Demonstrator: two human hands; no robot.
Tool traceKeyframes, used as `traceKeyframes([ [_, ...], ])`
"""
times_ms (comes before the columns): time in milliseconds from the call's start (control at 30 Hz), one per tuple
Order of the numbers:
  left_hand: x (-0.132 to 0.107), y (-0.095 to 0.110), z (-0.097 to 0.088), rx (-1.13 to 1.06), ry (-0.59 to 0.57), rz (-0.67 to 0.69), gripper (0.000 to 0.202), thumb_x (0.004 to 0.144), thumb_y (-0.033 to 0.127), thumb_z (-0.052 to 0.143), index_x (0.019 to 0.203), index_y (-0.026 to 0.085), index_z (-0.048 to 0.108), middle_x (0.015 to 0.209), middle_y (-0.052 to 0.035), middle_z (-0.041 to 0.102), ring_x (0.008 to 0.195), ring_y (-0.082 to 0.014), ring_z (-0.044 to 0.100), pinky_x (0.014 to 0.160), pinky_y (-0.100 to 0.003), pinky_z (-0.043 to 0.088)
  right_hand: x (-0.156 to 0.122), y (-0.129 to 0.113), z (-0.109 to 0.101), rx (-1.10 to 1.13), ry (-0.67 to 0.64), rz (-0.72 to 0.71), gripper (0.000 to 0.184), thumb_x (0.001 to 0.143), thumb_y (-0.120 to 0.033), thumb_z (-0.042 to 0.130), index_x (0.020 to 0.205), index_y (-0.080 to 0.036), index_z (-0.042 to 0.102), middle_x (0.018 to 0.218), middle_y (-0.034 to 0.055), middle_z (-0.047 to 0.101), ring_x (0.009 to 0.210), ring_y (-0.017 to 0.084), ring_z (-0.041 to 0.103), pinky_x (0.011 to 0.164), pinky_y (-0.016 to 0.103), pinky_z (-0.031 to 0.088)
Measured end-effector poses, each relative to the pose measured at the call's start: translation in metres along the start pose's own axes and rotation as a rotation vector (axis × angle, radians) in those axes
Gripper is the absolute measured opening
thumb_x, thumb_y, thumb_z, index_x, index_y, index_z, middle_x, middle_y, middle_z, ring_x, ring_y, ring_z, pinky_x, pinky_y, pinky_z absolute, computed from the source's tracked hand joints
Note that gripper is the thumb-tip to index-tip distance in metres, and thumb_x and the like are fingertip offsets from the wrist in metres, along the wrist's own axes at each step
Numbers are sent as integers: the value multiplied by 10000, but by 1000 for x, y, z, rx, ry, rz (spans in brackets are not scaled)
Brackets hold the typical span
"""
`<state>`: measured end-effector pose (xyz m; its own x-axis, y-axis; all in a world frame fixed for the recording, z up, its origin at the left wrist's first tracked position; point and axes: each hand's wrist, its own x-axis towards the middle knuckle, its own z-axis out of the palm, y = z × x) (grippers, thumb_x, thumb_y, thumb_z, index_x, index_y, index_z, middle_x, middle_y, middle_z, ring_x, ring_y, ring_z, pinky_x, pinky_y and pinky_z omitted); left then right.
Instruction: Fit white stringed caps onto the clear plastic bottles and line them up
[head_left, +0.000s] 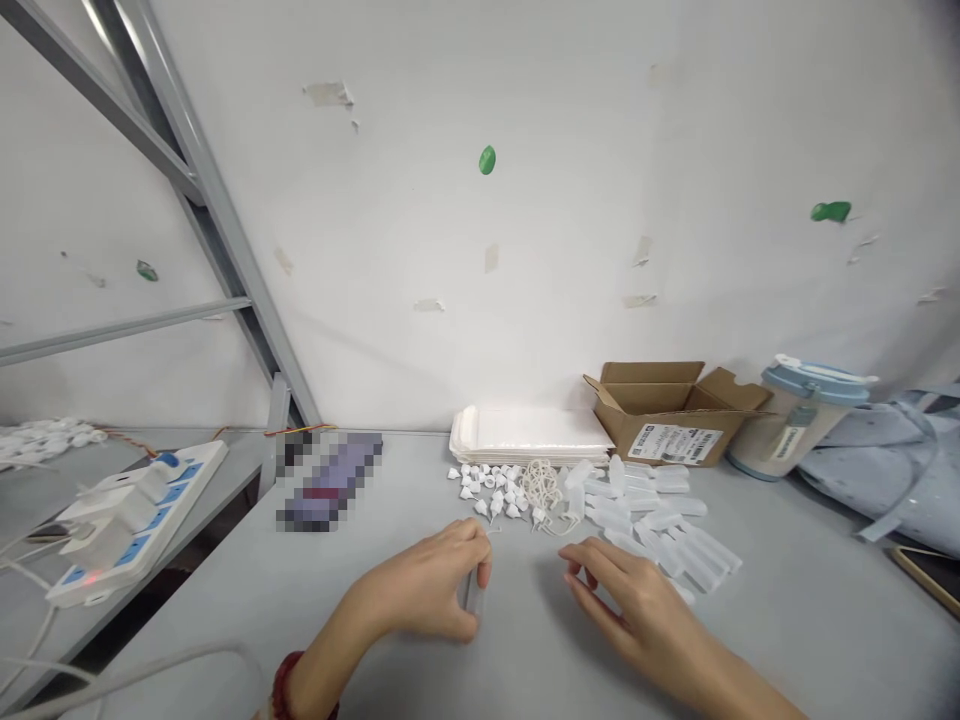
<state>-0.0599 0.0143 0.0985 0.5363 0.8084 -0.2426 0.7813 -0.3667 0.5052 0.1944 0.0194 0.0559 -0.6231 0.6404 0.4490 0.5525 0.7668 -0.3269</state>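
Note:
My left hand (431, 585), with a dark red band at its wrist, is closed around a clear plastic piece (473, 597) that stands at the grey tabletop, partly hidden by the fingers. To its right my right hand (634, 605) hovers over the table, fingers loosely curved and apart, with nothing visible in them. Just beyond the hands is a scatter of small white plastic caps (495, 490), some with pointed tips. Beside them lies a tangle of thin off-white cords (541, 485). A spread of translucent plastic sleeves (660, 520) reaches close to my right hand's fingers.
Behind the parts lie a stack of white packets (536, 435) and an opened cardboard box (667, 425). A blue-lidded cup (787, 430), a light blue bag (892, 460) and a phone (930, 575) are at right. At left are a pixelated purple object (330, 485) and a power strip (142, 530).

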Motion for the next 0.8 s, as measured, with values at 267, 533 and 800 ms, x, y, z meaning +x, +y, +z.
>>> traceKeyframes([
  [267, -1, 6, -4, 10, 8, -12, 400, 600, 186, 552, 981, 263, 459, 1011, 10, 472, 877, -172, 505, 692, -250, 431, 3, 0, -3, -33, -17, 4, 188, 914, -166, 367, 1023, -180, 520, 801, 62, 618, 691, 169, 602, 577, 264, 449],
  [533, -2, 7, -4, 13, 8, 6, 394, 602, 193, 566, 979, 245, 466, 1012, -2, 497, 922, -187, 500, 747, -267, 434, 3, 1, -3, -49, -11, -21, 180, 916, -166, 368, 1007, -172, 524, 784, 55, 605, 674, 162, 583, 573, 262, 427],
  [800, -5, 9, -7, -28, 16, -48, 457, 610, 208, 557, 1052, 241, 446, 1045, -19, 509, 972, -203, 506, 797, -281, 427, 4, 0, -3, -71, -14, -23, 173, 918, -172, 369, 959, -172, 538, 735, 38, 583, 631, 150, 549, 548, 258, 388],
])
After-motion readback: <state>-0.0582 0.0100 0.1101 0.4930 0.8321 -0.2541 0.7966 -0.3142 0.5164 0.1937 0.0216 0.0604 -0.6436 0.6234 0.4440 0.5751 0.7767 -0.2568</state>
